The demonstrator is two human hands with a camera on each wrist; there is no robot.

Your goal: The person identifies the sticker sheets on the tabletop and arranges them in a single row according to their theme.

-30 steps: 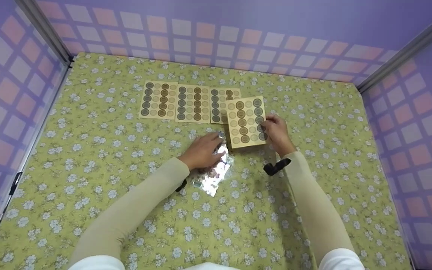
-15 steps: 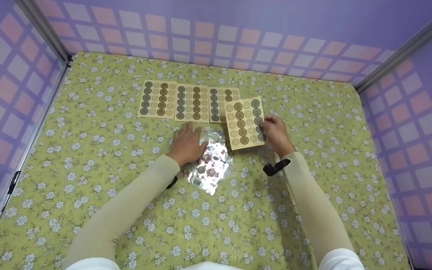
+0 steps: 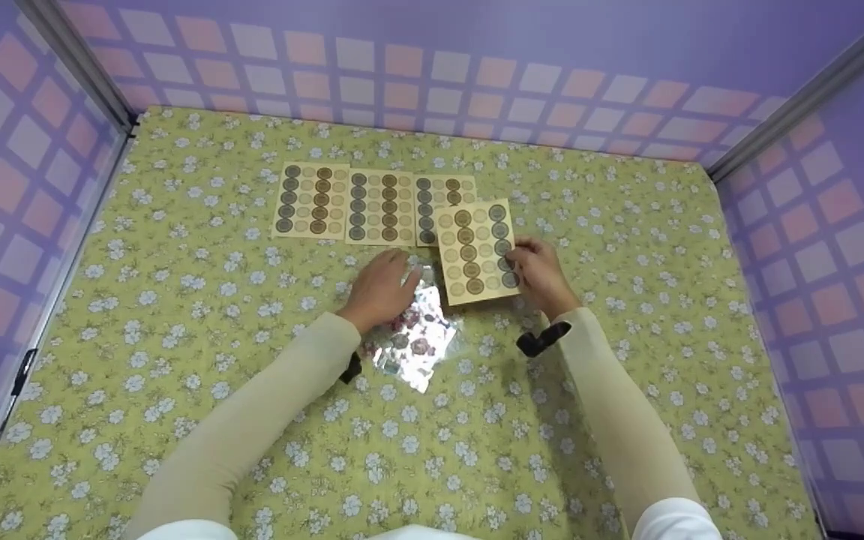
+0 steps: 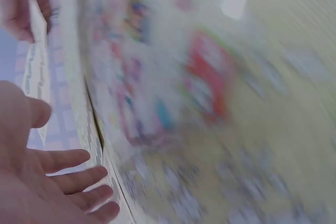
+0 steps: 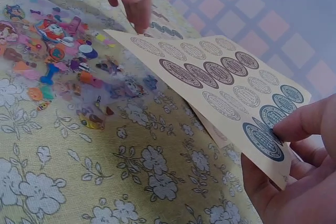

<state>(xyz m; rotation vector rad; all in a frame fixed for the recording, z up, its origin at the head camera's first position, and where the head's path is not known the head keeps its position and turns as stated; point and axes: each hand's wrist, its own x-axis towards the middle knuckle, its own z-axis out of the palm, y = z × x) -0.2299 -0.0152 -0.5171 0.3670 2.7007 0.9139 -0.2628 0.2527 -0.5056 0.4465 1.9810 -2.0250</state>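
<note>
My right hand (image 3: 544, 276) pinches a cream sheet of round stickers (image 3: 479, 251) by its right edge, thumb on top. The sheet is tilted above the cloth and covers part of the third sticker sheet (image 3: 445, 191) in a row. Beside it, my left hand (image 3: 378, 291) hovers with fingers extended over the left edge of a shiny clear sheet of colourful cartoon stickers (image 3: 421, 345). In the left wrist view, the left hand's fingers (image 4: 79, 179) are spread with nothing in them. The cartoon sticker sheet (image 5: 58, 51) lies flat in the right wrist view.
Two more sheets of round stickers (image 3: 312, 201) (image 3: 379, 208) lie side by side to the left in the row. A yellow flowered cloth (image 3: 252, 420) covers the table. Purple walls with a checked band (image 3: 402, 75) enclose the back and both sides.
My left hand has drawn back leftward off the cartoon sticker sheet, uncovering more of it. My right hand has shifted the round-sticker sheet slightly left and nearer to me.
</note>
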